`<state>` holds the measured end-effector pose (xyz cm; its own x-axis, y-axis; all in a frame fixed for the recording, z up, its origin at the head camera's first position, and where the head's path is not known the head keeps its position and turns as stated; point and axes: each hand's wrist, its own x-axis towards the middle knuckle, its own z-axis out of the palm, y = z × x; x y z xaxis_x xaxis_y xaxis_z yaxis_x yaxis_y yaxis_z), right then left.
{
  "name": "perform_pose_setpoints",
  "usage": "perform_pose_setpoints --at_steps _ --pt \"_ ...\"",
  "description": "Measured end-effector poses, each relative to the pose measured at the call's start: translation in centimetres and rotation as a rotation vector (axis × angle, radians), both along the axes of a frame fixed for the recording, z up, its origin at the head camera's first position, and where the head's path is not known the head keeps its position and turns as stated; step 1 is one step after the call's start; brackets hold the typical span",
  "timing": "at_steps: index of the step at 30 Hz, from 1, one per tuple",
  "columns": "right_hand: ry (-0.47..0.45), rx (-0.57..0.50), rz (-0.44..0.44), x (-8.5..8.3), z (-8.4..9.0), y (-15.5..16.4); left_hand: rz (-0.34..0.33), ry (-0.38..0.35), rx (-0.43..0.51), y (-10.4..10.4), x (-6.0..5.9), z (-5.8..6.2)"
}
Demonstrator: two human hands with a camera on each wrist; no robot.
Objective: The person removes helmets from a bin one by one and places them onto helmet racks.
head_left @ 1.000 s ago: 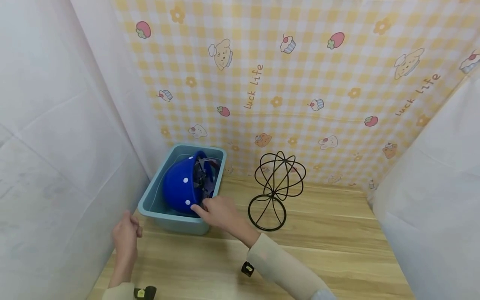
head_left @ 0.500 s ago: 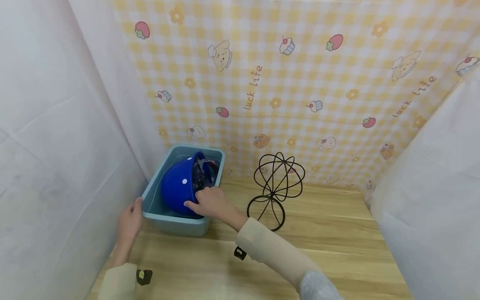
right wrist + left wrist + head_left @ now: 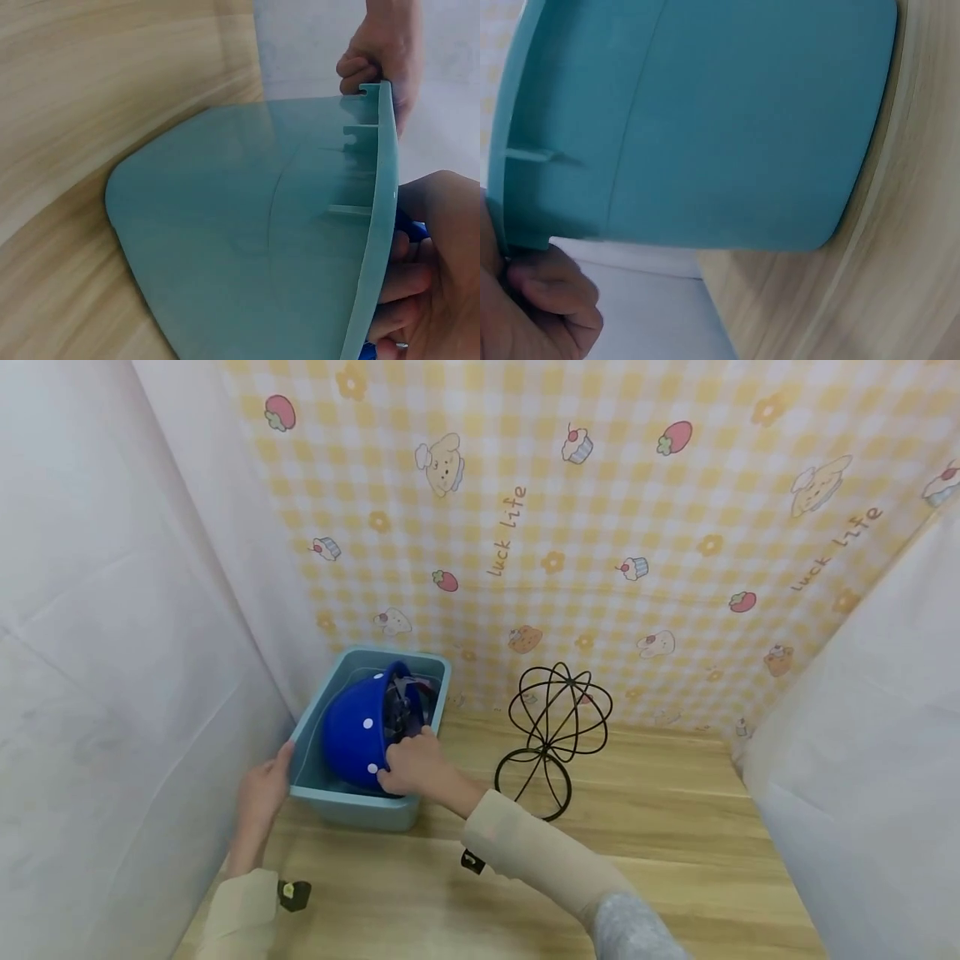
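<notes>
The right hand (image 3: 411, 766) pinches the hat (image 3: 358, 732) by its soft, light brim — likely the best hold — while the left hand (image 3: 264, 793) grips the bin (image 3: 352, 802) rim.

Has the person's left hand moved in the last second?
Yes. The left hand has gone forward from the bare wooden table to the teal bin, and now grips its near left rim; the bin itself sits where it was.
</notes>
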<state>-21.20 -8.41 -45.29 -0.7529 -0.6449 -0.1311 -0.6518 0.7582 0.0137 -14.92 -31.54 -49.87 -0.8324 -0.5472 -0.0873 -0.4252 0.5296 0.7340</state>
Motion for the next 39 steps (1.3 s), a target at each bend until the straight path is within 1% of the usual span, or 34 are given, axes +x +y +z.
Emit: perform_pose_setpoints --at_steps 2,5,8,10,12,14,19,21,24,27,29,32,35,39 --pt "-0.014 -0.005 -0.007 -0.1 0.1 -0.1 0.036 0.013 0.027 0.2 -0.2 0.0" --pt "-0.045 -0.023 -0.005 -0.2 0.1 -0.1 0.074 0.01 0.066 0.4 -0.3 -0.1" --pt "-0.062 -0.051 -0.006 -0.2 -0.2 0.1 0.09 0.001 0.107 0.5 -0.4 -0.2" --pt "-0.049 -0.064 -0.016 0.0 -0.4 0.2 0.094 -0.013 0.133 0.5 -0.4 -0.3" --pt "-0.014 -0.092 -0.032 0.1 -0.8 0.2 0.097 -0.021 0.162 0.4 -0.5 -0.4" --pt "0.057 -0.137 -0.041 0.3 -1.2 0.3 0.106 -0.031 0.187 0.4 -0.5 -0.5" --pt "0.342 -0.27 -0.015 0.5 -2.7 0.3 0.142 -0.035 0.23 0.4 -0.4 -0.5" --pt "0.437 -0.321 -0.003 0.6 -3.1 0.3 0.144 -0.041 0.247 0.4 -0.3 -0.5" --pt "0.53 -0.374 -0.004 0.6 -3.6 0.4 0.142 -0.045 0.256 0.4 -0.2 -0.5" --pt "0.599 -0.423 -0.026 0.3 -3.7 0.8 0.136 -0.044 0.252 0.7 -0.2 -0.6" --pt "0.636 -0.465 -0.046 0.0 -3.5 1.1 0.134 -0.037 0.25 0.9 -0.1 -0.6" --pt "0.647 -0.532 -0.064 -0.2 -2.5 1.6 0.136 -0.027 0.252 1.0 -0.2 -0.4" --pt "0.615 -0.599 -0.069 -0.1 -1.0 2.3 0.143 -0.034 0.256 0.9 -0.1 -0.1" --pt "0.587 -0.721 -0.054 0.3 1.2 3.2 0.156 -0.031 0.269 0.7 0.0 0.0"
